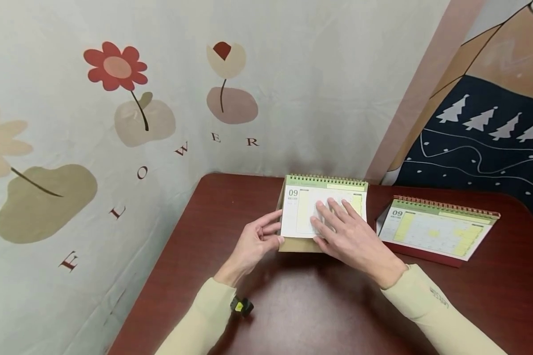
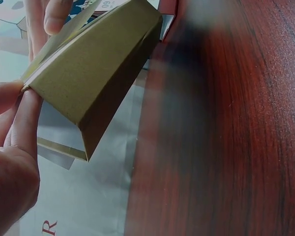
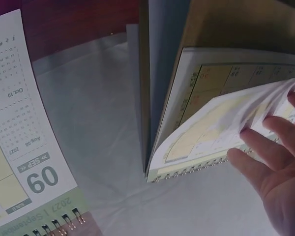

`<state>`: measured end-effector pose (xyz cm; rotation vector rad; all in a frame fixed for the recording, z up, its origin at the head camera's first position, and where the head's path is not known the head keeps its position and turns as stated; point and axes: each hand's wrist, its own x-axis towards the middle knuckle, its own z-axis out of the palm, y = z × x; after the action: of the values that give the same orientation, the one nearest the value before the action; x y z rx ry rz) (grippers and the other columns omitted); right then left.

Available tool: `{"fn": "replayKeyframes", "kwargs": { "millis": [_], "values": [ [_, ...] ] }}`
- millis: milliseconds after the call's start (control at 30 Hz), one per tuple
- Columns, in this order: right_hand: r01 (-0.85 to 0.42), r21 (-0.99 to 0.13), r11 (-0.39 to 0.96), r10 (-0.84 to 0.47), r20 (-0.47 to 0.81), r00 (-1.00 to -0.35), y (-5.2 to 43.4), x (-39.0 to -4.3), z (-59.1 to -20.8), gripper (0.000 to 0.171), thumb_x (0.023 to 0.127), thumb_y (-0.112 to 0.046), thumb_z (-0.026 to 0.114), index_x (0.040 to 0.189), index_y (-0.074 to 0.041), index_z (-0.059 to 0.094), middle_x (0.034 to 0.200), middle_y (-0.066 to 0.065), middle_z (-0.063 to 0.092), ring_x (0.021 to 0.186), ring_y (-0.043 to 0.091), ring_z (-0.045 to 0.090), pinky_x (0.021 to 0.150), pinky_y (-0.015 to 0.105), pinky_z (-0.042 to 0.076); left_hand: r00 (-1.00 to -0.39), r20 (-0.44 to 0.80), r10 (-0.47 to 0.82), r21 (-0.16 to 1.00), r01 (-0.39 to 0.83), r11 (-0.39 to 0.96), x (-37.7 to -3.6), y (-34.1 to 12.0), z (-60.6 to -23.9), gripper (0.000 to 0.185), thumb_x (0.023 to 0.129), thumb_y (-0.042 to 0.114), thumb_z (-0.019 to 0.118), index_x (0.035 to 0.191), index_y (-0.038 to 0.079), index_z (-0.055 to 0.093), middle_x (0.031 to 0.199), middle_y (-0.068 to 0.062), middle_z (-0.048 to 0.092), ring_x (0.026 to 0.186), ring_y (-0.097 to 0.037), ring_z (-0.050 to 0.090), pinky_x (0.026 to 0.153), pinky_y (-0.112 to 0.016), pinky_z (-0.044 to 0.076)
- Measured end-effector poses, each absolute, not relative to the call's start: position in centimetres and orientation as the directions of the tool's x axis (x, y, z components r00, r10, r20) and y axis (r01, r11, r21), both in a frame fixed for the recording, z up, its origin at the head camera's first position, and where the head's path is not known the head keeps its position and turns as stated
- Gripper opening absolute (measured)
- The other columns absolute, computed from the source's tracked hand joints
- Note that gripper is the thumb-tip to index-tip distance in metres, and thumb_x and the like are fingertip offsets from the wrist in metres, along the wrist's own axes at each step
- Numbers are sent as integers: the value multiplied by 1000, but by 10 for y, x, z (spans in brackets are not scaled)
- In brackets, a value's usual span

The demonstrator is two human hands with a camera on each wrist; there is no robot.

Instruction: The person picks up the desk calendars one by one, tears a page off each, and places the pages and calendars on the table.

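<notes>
A spiral-bound desk calendar (image 1: 293,212) with a tan cardboard stand, showing page "09", stands before me. My left hand (image 1: 255,241) pinches the stand's lower left edge, thumb in front and fingers alongside. In the left wrist view the thumb (image 2: 5,96) sits right at the corner of the tan stand (image 2: 98,64). My right hand (image 1: 346,234) lies across the page with fingers spread and nearly straight. Seen from the right wrist, that page (image 3: 221,118) bows away from the sheet behind it, and the fingers (image 3: 265,147) rest against it.
A second desk calendar (image 1: 439,227) on a red stand, also at "09", stands to the right. Both are on a dark red wooden table (image 1: 302,305). Behind the table hangs a pale cloth (image 1: 320,98) with printed flowers. A black strap device (image 1: 242,305) is on my left wrist.
</notes>
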<state>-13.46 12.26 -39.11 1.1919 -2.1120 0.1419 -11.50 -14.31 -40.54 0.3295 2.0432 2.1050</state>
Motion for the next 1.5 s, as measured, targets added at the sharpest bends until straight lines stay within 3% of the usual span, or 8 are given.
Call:
{"fn": "replayKeyframes", "kwargs": {
  "millis": [600,933,1100,1200,1333,1500],
  "values": [
    [-818,213,535,-745,576,-337,129,-134,-391,58,115,-35,23,128,-1,68,136,28,63,127,49,57,107,62,44,-956,23,294,998,4,-68,-115,-146,-405,71,86,-17,61,154,-5,42,137,-33,59,95,-11,71,76,-23,58],
    [-788,283,547,-790,487,-373,134,-128,-388,62,113,-5,6,133,-1,65,138,19,64,129,44,58,110,61,40,-958,10,287,994,-22,-111,-118,-145,-409,73,86,-19,60,155,-4,41,137,-32,59,96,-12,72,78,-24,58],
    [-780,291,554,-772,531,-350,133,-129,-391,59,115,-15,11,126,0,67,132,18,67,123,41,63,107,60,44,-959,10,283,994,-22,-110,-118,-144,-410,73,86,-18,61,155,-3,42,136,-31,60,96,-14,72,80,-26,59],
    [-783,256,567,-724,608,-326,131,-129,-393,51,114,-18,21,118,2,68,125,17,71,117,38,67,104,56,49,-959,20,281,993,-13,-116,-119,-143,-411,72,86,-17,61,154,-3,42,135,-31,61,97,-16,73,80,-27,59],
    [-790,155,594,-602,737,-307,127,-128,-394,36,106,-14,37,103,3,68,113,15,76,105,33,73,97,52,55,-957,31,289,993,-4,-122,-119,-140,-412,71,87,-16,61,155,-4,42,135,-31,60,98,-16,73,80,-27,59],
    [-797,10,604,-449,831,-329,122,-128,-394,26,99,-10,46,90,2,68,104,14,78,96,31,76,88,52,58,-961,30,274,989,-11,-148,-119,-138,-413,71,88,-18,59,155,-4,41,137,-32,59,96,-15,74,78,-26,60]
  ]
}}
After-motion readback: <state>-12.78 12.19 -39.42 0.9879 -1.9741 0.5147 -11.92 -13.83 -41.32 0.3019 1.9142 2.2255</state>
